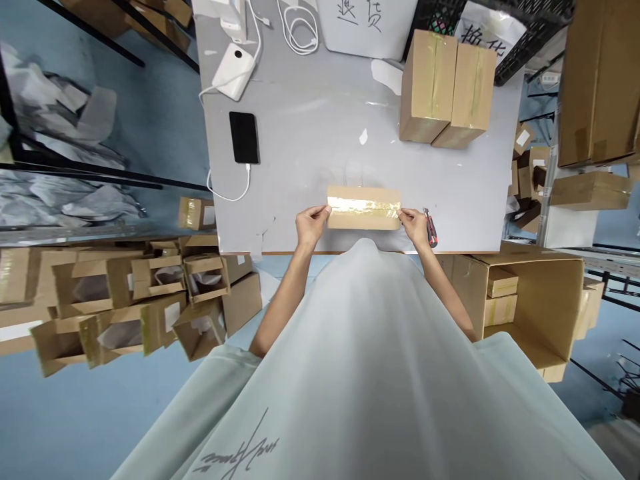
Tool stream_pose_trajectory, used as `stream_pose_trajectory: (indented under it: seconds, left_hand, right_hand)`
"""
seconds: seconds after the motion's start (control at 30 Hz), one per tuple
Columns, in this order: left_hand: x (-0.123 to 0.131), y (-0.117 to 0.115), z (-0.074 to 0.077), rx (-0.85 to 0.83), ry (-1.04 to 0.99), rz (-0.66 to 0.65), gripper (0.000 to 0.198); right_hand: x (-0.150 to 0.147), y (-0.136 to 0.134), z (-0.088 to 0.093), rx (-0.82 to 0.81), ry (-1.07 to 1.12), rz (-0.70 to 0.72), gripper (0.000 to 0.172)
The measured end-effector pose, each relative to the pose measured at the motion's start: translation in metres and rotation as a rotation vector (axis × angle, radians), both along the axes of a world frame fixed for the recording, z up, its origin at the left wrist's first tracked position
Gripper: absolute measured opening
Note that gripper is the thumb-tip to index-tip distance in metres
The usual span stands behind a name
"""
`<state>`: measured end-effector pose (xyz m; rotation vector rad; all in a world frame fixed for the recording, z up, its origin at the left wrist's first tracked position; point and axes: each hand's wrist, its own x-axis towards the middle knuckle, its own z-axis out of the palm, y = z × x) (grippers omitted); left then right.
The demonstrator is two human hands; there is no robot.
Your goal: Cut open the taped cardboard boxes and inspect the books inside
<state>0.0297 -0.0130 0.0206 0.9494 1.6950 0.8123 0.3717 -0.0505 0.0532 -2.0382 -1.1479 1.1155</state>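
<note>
A cardboard box (pixel 364 222) lies on the grey table near its front edge, with a shiny strip of clear tape along its top. My left hand (pixel 311 225) pinches the left end of the box, thumb and fingertips at the tape's end. At the opposite end, my right hand (pixel 415 225) grips the box the same way. Just right of that hand lies a red and black box cutter (pixel 431 227), apart from the fingers. The underside of the box is hidden.
Two taped boxes (pixel 429 87) stand at the table's back right, beside a black crate (pixel 537 33). A phone (pixel 245 137) with a white cable and a white power bank (pixel 233 71) lie left. Below the table are several open boxes (pixel 95 287) and a large carton (pixel 550 293).
</note>
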Motion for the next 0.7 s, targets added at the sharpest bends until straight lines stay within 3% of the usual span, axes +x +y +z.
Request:
stream_pose_trajectory:
  seconds: [0.13,0.43,0.57,0.7]
  left_hand:
    - [-0.002,0.001,-0.004,-0.008,0.015,-0.009,0.043]
    - [-0.002,-0.006,-0.014,-0.003,-0.035,-0.025,0.062]
    - [0.000,-0.017,-0.027,-0.053,-0.121,0.008,0.070]
    - [-0.003,-0.021,-0.042,-0.175,-0.128,0.039,0.069]
  right_hand:
    - [0.001,0.001,-0.001,-0.025,0.007,-0.012,0.044]
    - [-0.001,-0.007,-0.003,0.003,0.028,0.002,0.061]
    - [-0.008,-0.011,0.001,-0.026,0.026,-0.016,0.073]
    - [-0.003,-0.009,-0.001,0.000,0.026,-0.038,0.072]
